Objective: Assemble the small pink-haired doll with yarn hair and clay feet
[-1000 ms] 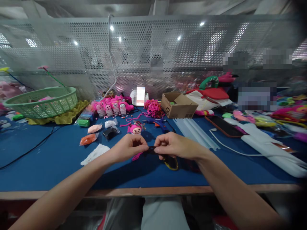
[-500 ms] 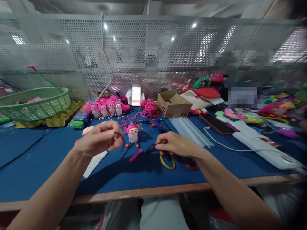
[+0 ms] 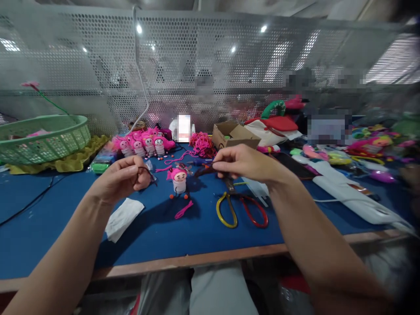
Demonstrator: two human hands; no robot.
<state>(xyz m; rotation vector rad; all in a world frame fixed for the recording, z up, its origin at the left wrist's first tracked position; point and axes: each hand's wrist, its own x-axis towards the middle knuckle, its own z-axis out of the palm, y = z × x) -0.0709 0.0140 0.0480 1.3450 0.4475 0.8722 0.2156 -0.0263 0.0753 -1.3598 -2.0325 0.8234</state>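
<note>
A small doll (image 3: 179, 185) with a pink hood and white body stands upright on the table between my hands. My left hand (image 3: 122, 177) is to its left, closed on a thin dark cord (image 3: 144, 169) whose short end sticks out from the fingertips. To the doll's right, my right hand (image 3: 243, 162) pinches dark strands (image 3: 204, 169) that point toward the doll. Whether both hands hold one cord, I cannot tell. A tied pink cord (image 3: 183, 210) lies in front of the doll. Scissors with yellow and red handles (image 3: 234, 218) lie below my right hand.
A crumpled white tissue (image 3: 124, 218) lies near my left forearm. Behind stand several pink dolls (image 3: 149, 146), a heap of pink yarn (image 3: 201, 144) and a cardboard box (image 3: 238, 142). A green basket (image 3: 46, 142) is far left; a white power strip (image 3: 361, 199) lies right.
My hands have moved farther apart. The left hand has shifted left and the right hand has risen away from me, uncovering the scissors. The view has shifted slightly.
</note>
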